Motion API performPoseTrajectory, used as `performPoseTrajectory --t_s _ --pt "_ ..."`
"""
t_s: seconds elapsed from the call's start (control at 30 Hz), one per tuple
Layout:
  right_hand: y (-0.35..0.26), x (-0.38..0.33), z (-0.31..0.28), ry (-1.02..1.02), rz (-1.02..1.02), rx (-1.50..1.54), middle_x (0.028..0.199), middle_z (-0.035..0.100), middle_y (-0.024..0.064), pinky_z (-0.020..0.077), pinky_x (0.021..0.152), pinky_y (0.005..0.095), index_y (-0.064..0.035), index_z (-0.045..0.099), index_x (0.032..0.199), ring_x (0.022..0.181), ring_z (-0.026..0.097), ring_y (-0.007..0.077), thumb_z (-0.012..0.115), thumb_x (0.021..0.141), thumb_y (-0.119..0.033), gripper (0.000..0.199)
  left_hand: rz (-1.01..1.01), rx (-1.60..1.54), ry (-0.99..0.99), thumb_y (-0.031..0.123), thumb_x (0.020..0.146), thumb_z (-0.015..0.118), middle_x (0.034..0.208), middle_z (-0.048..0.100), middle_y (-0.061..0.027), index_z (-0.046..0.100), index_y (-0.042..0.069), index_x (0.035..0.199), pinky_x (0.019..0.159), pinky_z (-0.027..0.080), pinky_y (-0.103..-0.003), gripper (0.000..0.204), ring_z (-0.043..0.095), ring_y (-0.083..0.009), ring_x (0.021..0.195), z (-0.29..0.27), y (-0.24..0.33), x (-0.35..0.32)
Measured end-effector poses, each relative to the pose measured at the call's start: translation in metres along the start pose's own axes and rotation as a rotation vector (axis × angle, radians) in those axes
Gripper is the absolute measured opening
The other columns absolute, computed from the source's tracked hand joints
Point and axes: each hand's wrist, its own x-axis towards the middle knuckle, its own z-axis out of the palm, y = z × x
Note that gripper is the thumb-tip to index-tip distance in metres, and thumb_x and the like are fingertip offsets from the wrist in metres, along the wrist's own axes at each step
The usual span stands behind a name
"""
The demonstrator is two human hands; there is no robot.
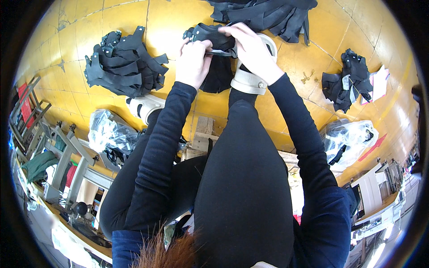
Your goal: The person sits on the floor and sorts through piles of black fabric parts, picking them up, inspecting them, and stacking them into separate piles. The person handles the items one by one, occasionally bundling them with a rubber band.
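Between my two hands is a bundle of black fabric pieces [216, 78], low over the yellow floor beside my right shoe [248, 84]. A thin greyish strip [219, 52] runs across the bundle. My left hand [193, 64] is closed at the bundle's left side, thumb and fingers pinching the strip's end and cloth. On the other side, my right hand [254, 50] has its fingers bent over the bundle's upper right edge, closed on the cloth. Its fingertips are partly hidden. Small pale marks show on the upper left layers.
A large heap of black fabric pieces [125, 67] lies to the left, another pile [272, 18] at the far side. At right sits a smaller bundle [347, 82] beside papers [380, 84]. Clear plastic bags [109, 129] [351, 138] flank my legs. Wooden slats [203, 134] show below.
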Motion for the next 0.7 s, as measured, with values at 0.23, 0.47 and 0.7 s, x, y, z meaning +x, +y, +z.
performPoseTrajectory --t_s 0.23,0.47,0.7 --pt "-0.003 -0.001 0.000 0.011 -0.081 -0.230 0.107 0.060 0.0061 0.0487 0.090 0.0366 -0.0093 0.066 0.106 0.102 0.059 0.0269 0.067 0.084 -0.007 0.021 0.092 0.059 0.013 -0.003 0.064 0.065 0.108 0.063 0.0044 0.066 0.018 0.086 0.115 0.026 -0.045 0.031 0.057 -0.0221 0.119 -0.003 -0.001 -0.001" --pt "-0.004 -0.007 -0.001 -0.089 0.066 0.164 0.099 0.064 0.0092 0.0509 0.084 0.0348 -0.0058 0.065 0.110 0.096 0.063 0.0279 0.062 0.091 -0.011 0.020 0.113 0.161 0.059 -0.002 0.066 0.066 0.100 0.063 0.0065 0.066 0.021 0.091 0.120 0.011 -0.055 0.034 0.055 -0.0175 0.126 0.000 -0.002 -0.007" --pt "0.004 -0.008 0.003 0.002 0.023 -0.207 0.109 0.058 0.0063 0.0502 0.088 0.0373 -0.0075 0.066 0.110 0.102 0.061 0.0272 0.068 0.086 -0.009 0.024 0.109 0.281 0.087 0.002 0.069 0.067 0.094 0.064 0.0076 0.068 0.025 0.095 0.115 0.020 -0.055 0.034 0.060 -0.0148 0.115 -0.010 -0.007 -0.025"
